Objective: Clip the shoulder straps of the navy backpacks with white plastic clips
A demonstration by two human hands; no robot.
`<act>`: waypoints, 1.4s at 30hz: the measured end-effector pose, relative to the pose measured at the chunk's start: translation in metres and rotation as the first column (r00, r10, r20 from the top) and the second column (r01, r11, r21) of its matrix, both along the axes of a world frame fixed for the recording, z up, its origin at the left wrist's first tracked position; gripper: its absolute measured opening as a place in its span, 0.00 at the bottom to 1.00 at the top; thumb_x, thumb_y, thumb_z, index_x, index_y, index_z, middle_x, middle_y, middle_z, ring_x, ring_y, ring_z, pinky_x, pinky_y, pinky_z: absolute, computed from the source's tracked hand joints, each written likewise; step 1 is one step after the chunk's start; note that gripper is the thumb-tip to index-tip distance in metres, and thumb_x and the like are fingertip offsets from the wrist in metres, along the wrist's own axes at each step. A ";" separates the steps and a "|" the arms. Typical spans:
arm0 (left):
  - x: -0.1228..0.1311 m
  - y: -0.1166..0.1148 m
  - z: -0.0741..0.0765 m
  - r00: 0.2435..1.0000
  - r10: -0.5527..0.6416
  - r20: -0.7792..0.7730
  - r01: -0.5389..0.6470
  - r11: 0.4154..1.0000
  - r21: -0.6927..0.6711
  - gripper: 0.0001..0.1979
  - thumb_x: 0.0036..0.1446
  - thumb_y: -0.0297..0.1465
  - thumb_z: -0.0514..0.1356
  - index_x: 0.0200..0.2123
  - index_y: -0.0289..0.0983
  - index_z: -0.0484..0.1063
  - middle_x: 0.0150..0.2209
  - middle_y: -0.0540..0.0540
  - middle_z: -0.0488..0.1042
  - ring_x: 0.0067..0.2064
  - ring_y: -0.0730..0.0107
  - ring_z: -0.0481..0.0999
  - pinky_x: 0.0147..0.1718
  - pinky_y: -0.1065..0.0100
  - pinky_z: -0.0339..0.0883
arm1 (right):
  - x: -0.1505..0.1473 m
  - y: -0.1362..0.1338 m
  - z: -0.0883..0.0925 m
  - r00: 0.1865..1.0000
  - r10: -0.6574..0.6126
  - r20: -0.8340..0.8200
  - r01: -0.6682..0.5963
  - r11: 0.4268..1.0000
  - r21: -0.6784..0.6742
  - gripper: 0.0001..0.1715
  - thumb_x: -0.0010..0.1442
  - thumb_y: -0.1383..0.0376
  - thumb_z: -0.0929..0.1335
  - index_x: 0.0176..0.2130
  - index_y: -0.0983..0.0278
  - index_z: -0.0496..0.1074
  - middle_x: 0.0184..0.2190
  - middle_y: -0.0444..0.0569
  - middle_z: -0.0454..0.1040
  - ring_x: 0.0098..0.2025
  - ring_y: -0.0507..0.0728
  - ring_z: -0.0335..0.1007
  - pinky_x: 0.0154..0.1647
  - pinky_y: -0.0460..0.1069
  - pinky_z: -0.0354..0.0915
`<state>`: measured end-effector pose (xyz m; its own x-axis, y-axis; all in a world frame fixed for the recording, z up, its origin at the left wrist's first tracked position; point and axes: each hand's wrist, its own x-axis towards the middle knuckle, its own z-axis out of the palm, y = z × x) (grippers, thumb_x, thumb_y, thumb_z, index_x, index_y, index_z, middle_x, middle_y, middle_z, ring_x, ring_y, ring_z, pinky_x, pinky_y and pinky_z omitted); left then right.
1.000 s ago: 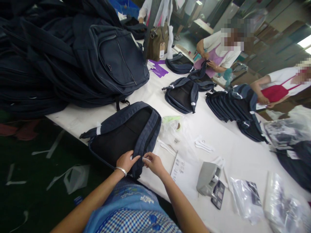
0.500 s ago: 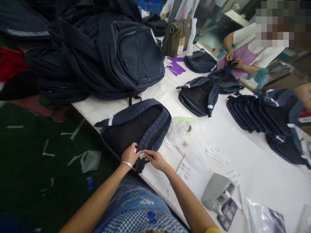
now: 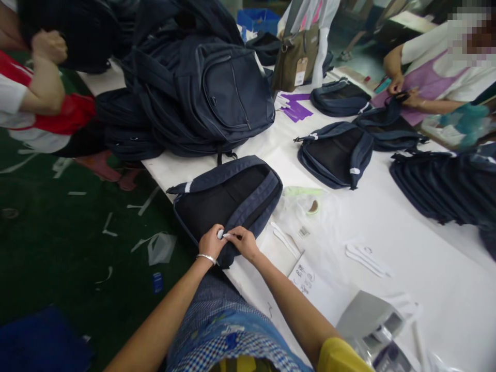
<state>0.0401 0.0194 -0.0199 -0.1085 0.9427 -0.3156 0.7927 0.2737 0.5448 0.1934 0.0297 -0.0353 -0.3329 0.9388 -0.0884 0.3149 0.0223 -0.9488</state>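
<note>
A dark navy backpack (image 3: pixel 209 206) lies on the near edge of the white table, its black back panel and padded shoulder straps facing up. At its lower end, my left hand (image 3: pixel 211 244) is closed around the end of one shoulder strap (image 3: pixel 253 199), with a bit of white strip (image 3: pixel 220 234) showing by the thumb. My right hand (image 3: pixel 244 243) touches the left and pinches an end of that strip between thumb and fingers. The other shoulder strap carries a white band (image 3: pixel 188 186) near its end.
Navy backpacks (image 3: pixel 228 98) are heaped at the table's far left. More backpacks (image 3: pixel 335 155) lie across the table, several stacked (image 3: pixel 434 181) at right. Nearby are white strips (image 3: pixel 366 260), a marked paper (image 3: pixel 310 284) and a grey dispenser (image 3: pixel 368 312). Co-workers stand left and far right.
The view has swung left, bringing a co-worker at the left into sight. My hands stay at the strap end; the white strip between them now shows less.
</note>
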 end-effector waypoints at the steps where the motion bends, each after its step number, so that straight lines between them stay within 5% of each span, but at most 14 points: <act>1: -0.003 -0.001 -0.001 0.998 -0.003 0.064 0.004 1.000 -0.011 0.12 0.49 0.38 0.61 0.38 0.40 0.71 0.33 0.48 0.77 0.34 0.65 0.76 0.32 0.70 0.64 | -0.001 0.001 -0.002 1.000 0.006 -0.001 -0.006 1.000 -0.012 0.11 0.58 0.59 0.67 0.38 0.57 0.77 0.34 0.46 0.76 0.38 0.54 0.70 0.41 0.48 0.64; 3: -0.010 -0.003 -0.003 0.963 0.017 0.268 0.004 0.997 -0.077 0.13 0.49 0.40 0.61 0.37 0.39 0.72 0.31 0.48 0.78 0.32 0.66 0.77 0.32 0.70 0.67 | -0.003 0.001 -0.007 1.000 0.012 -0.002 -0.012 1.000 -0.027 0.11 0.58 0.58 0.66 0.39 0.56 0.77 0.34 0.45 0.77 0.37 0.54 0.71 0.40 0.47 0.63; 7: -0.021 -0.007 -0.008 0.763 0.239 0.601 -0.093 0.960 -0.264 0.16 0.51 0.39 0.60 0.40 0.35 0.73 0.33 0.44 0.79 0.33 0.65 0.79 0.33 0.66 0.72 | -0.007 0.000 -0.015 0.998 -0.060 -0.003 0.059 0.992 -0.110 0.12 0.56 0.57 0.67 0.38 0.59 0.77 0.31 0.44 0.77 0.32 0.53 0.71 0.34 0.46 0.63; 10: -0.018 -0.012 -0.010 0.745 0.296 0.598 -0.180 0.952 -0.247 0.14 0.52 0.37 0.59 0.38 0.33 0.73 0.31 0.42 0.79 0.32 0.64 0.79 0.31 0.66 0.74 | -0.011 -0.003 -0.017 0.994 -0.104 -0.030 0.098 0.982 -0.160 0.14 0.55 0.55 0.68 0.36 0.60 0.77 0.29 0.44 0.77 0.30 0.53 0.70 0.31 0.46 0.63; 15: -0.010 -0.017 -0.011 0.819 0.204 0.536 -0.170 0.979 -0.111 0.08 0.51 0.31 0.59 0.35 0.36 0.75 0.30 0.45 0.78 0.31 0.65 0.79 0.28 0.69 0.73 | -0.017 -0.010 -0.011 0.990 -0.089 -0.105 0.077 0.991 -0.111 0.15 0.56 0.54 0.67 0.37 0.60 0.77 0.34 0.46 0.78 0.35 0.54 0.72 0.36 0.46 0.65; 24: -0.019 -0.016 -0.009 0.747 0.401 0.530 -0.296 0.915 -0.275 0.13 0.48 0.35 0.63 0.37 0.34 0.76 0.30 0.42 0.79 0.29 0.64 0.79 0.20 0.72 0.69 | -0.022 -0.007 -0.004 0.967 -0.090 0.237 0.112 0.991 -0.079 0.11 0.54 0.56 0.67 0.33 0.58 0.75 0.27 0.42 0.75 0.27 0.51 0.68 0.26 0.44 0.59; 34: -0.019 -0.021 -0.016 0.563 0.553 0.614 -0.437 0.830 -0.346 0.17 0.45 0.36 0.65 0.38 0.34 0.75 0.35 0.40 0.80 0.36 0.63 0.79 0.19 0.77 0.61 | -0.022 -0.007 -0.006 0.970 -0.076 0.232 0.086 0.996 -0.037 0.11 0.52 0.60 0.65 0.32 0.62 0.74 0.25 0.43 0.73 0.26 0.51 0.65 0.27 0.44 0.58; 42: -0.009 -0.031 -0.012 0.703 0.412 0.579 -0.458 0.886 -0.074 0.14 0.47 0.39 0.63 0.35 0.36 0.76 0.32 0.44 0.80 0.33 0.65 0.79 0.28 0.70 0.69 | -0.024 -0.011 -0.003 0.958 -0.120 0.260 0.130 0.991 -0.024 0.10 0.53 0.59 0.65 0.30 0.62 0.73 0.25 0.43 0.72 0.26 0.51 0.64 0.26 0.44 0.57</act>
